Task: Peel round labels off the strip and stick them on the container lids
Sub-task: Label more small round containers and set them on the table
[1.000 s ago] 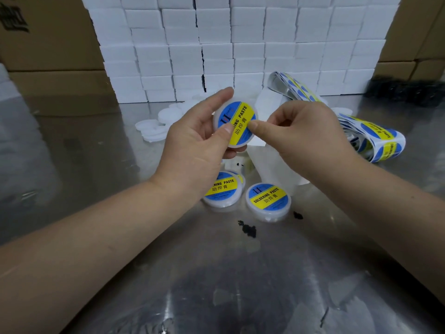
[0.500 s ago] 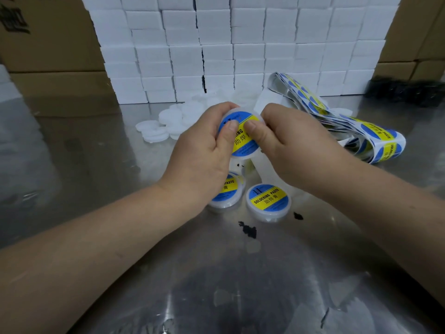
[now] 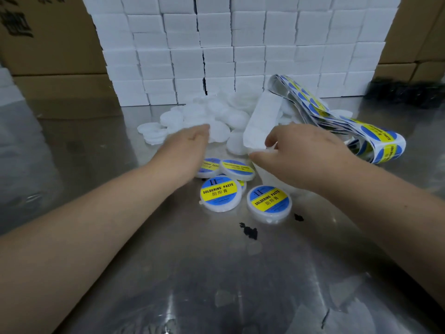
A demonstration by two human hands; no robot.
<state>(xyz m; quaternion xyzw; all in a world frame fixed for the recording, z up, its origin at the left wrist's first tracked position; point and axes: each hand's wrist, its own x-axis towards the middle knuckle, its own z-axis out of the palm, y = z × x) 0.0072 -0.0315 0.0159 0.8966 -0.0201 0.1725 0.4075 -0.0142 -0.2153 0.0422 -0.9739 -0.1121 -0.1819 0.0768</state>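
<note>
Head view: looking down on a shiny metal tabletop [image 3: 216, 273], probably at the moment of fetching the next lid. Reaching forward with the left hand [image 3: 190, 145] to the heap of plain white lids [image 3: 216, 116] at the back. Keeping the fingers [image 3: 203, 131] straight and released, holding nothing. Being blurred at the tips, so not possible to tell whether touching a lid or only hovering over it.

Pinching with the right hand [image 3: 301, 153] the bare white end of the strip [image 3: 262, 116], with thumb below and fingers curled over the paper edge. Running away to the right of this hand and lying in loose loops on the tabletop, the part of the strip carrying the blue and yellow round labels [image 3: 375, 138]. Lying just in front of both hands, several finished lids [image 3: 221, 194], some touching and partly overlapping, all with label up. Standing behind everything, a wall of white boxes [image 3: 240, 44].

Judging from this: taking one plain lid while keeping the strip ready. Calling next for lifting one single lid out of the heap without dragging its neighbours and turning its flat face up. Then drawing the strip along to the first label, peeling it by the edge and placing it centred.
</note>
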